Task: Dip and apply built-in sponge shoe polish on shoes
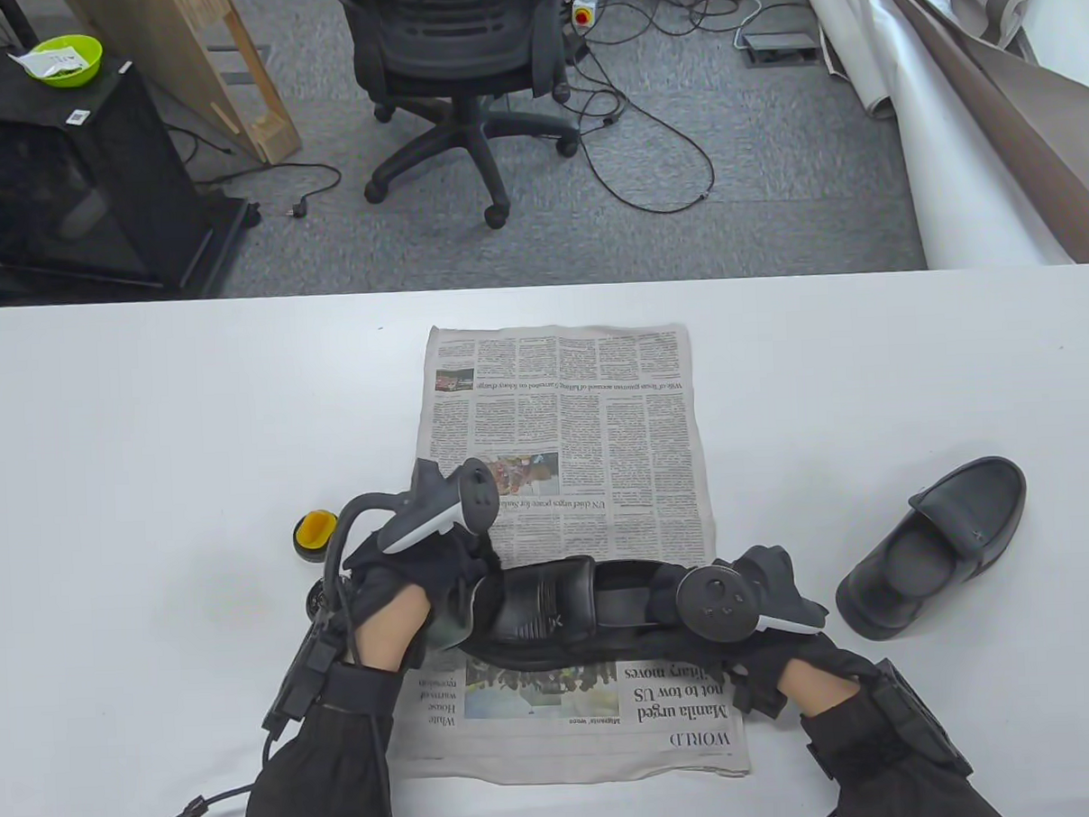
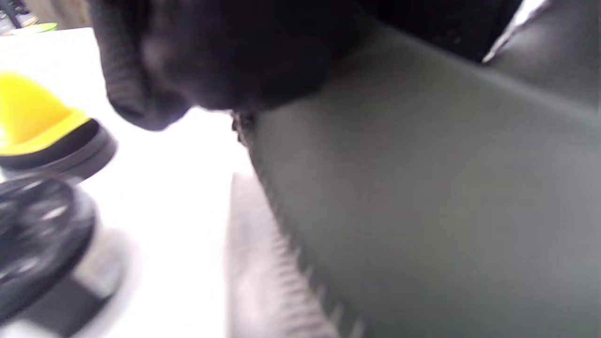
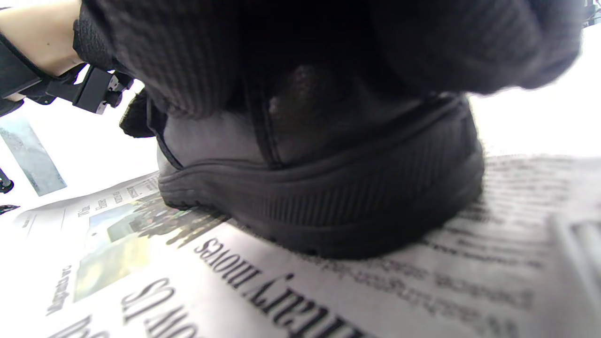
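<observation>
My left hand (image 1: pixel 409 604) wraps over the toe end of the black loafer (image 1: pixel 553 611), fingers curled down around the front of the upper. My right hand (image 1: pixel 761 616) grips the heel end, and in the right wrist view my gloved fingers (image 3: pixel 188 61) drape over the heel counter, just above the ribbed rubber sole. Both hands hold the same shoe, which lies crosswise on the newspaper (image 1: pixel 562 408) with its sole down on the print.

The leather looks smooth and slightly glossy, so I expect it to be a bit slick under the gloves; the upper should give under pressure, while the sole looks thick and stiff. I judge it light enough for one hand. The firm places to hold are the heel counter and the sole edge, which would leave the vamp and toe free for polish.

Just left of the paper, near my left wrist, the yellow sponge applicator (image 1: pixel 316 531) sits on the table (image 1: pixel 148 426), with the round black polish tin (image 2: pixel 42 234) beside it, blurred in the left wrist view. Neither hand holds it. The second loafer (image 1: pixel 938 545) rests on the table to the right, well apart from the newspaper.
</observation>
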The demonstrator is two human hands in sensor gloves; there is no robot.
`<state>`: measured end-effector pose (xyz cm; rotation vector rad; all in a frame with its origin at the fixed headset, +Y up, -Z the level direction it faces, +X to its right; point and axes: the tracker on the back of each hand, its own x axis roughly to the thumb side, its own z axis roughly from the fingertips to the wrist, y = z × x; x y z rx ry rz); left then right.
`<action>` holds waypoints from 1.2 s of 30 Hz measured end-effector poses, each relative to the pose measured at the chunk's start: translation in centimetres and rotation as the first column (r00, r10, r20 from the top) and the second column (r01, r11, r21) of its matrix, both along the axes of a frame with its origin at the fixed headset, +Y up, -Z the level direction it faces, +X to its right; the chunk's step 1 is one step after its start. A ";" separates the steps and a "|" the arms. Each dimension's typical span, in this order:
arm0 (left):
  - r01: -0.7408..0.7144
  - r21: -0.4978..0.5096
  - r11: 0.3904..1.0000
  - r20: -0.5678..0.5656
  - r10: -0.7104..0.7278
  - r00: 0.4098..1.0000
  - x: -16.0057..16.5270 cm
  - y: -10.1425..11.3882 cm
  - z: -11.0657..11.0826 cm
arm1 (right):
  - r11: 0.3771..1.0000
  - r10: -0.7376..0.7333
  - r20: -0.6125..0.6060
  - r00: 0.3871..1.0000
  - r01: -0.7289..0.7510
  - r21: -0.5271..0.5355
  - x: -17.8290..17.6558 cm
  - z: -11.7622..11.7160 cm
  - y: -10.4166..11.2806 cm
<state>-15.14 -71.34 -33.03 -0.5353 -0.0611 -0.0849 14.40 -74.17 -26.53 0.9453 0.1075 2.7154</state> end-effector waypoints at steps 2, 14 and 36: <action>0.039 -0.032 0.999 -0.027 -0.040 0.999 -0.7 0.3 0.3 | 1.000 -0.001 0.001 1.000 0.001 -0.001 0.0 0.0 0.0; -0.378 0.149 0.914 0.253 0.334 0.908 8.8 3.0 1.3 | 1.000 -0.002 0.001 1.000 0.002 0.000 0.0 0.0 0.0; -0.025 0.065 0.998 -0.028 0.027 0.999 -1.7 0.2 2.2 | 1.000 0.016 0.001 1.000 -0.016 0.011 -0.1 0.1 0.0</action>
